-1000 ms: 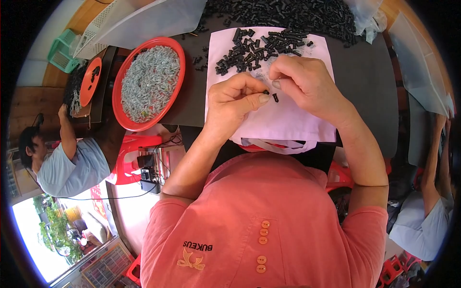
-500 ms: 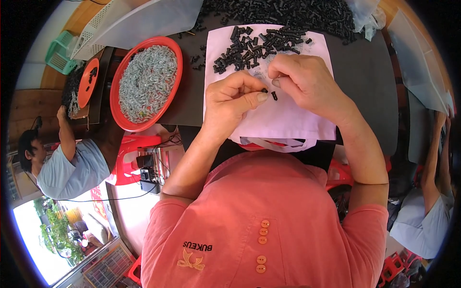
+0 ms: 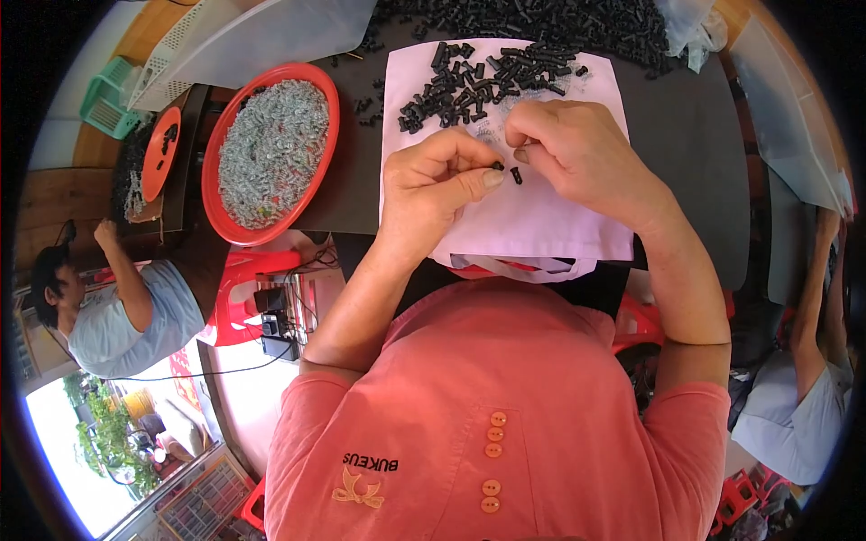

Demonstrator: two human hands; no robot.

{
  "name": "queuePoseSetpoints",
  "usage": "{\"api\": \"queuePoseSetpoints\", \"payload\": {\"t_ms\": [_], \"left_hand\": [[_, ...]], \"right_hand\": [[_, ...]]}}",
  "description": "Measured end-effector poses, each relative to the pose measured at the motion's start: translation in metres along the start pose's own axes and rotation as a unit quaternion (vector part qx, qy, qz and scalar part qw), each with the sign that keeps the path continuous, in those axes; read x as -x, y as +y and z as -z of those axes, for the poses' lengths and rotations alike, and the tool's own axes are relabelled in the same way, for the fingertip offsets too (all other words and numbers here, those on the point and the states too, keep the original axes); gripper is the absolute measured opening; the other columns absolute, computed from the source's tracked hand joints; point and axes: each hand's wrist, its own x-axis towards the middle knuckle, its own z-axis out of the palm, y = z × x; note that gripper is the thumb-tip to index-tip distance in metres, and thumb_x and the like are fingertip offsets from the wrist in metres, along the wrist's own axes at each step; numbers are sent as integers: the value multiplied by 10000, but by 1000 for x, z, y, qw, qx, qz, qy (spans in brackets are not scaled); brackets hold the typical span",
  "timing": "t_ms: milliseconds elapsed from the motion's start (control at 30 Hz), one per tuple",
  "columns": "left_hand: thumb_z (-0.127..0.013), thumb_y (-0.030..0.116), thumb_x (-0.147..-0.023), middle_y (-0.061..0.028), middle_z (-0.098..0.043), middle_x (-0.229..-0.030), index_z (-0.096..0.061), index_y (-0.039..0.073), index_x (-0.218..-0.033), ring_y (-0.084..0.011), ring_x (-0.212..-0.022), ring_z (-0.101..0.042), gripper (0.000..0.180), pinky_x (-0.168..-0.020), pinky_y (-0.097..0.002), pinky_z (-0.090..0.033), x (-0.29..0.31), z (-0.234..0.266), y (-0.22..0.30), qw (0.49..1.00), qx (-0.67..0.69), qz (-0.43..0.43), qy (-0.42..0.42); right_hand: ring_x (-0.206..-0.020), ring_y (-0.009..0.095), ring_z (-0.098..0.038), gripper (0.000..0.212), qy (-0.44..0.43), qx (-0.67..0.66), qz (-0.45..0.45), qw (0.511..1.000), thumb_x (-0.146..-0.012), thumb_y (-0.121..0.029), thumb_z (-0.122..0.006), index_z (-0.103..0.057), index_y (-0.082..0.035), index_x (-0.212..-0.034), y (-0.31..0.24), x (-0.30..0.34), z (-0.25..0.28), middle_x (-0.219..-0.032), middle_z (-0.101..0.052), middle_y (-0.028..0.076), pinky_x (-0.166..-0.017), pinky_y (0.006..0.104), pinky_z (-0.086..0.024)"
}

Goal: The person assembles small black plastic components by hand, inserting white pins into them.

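My left hand [image 3: 437, 180] pinches a small black plastic piece [image 3: 498, 166] between thumb and forefinger, its end just showing past the fingertips. Close by on the right, my right hand [image 3: 564, 149] has thumb and fingers pressed together; whatever they hold is too small or hidden to name. A loose black tubular piece [image 3: 516, 175] lies between the two hands on a pale pink cloth bag [image 3: 541, 236]. At the bag's far end is a pile of black plastic pieces [image 3: 478, 88]. Small silvery coils [image 3: 488, 132] are scattered beside the pile, partly behind my right hand.
Left on the dark table [image 3: 672, 135] stands a red basin [image 3: 209, 194] full of silvery coils. A large heap of black pieces [image 3: 532, 18] lies at the far edge. Further left is an orange tray [image 3: 155, 171] near a co-worker [image 3: 135, 302]. Another person [image 3: 794, 406] sits at right.
My right thumb and fingers have drawn slightly closer together; my left hand keeps its pinch. The co-worker at left has lifted a hand back from the dark heap. The view has shifted slightly.
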Motion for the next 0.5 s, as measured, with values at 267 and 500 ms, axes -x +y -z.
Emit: {"api": "queuePoseSetpoints", "payload": {"t_ms": [267, 500], "left_hand": [[-724, -29, -789, -30, -611, -715, -688, -35, -901, -46, -558, -493, 118, -450, -189, -312, 1, 0, -1, 1000, 21, -4, -2], [-704, -52, -819, 25, -621, -756, -667, -10, -911, -19, -662, -506, 108, -566, -175, -363, 1, 2, 2, 1000, 21, 6, -15]], "right_hand": [[-686, 331, -635, 63, -6, 13, 1, 1000, -756, -68, -603, -561, -75, -802, 1, 0, 0, -728, -640, 101, -586, 434, -469], [-685, 331, -632, 64, -5, 19, 3, 1000, -761, -74, -607, -554, -75, -796, 1, 0, 1, -720, -632, 100, -582, 433, -462]]}}
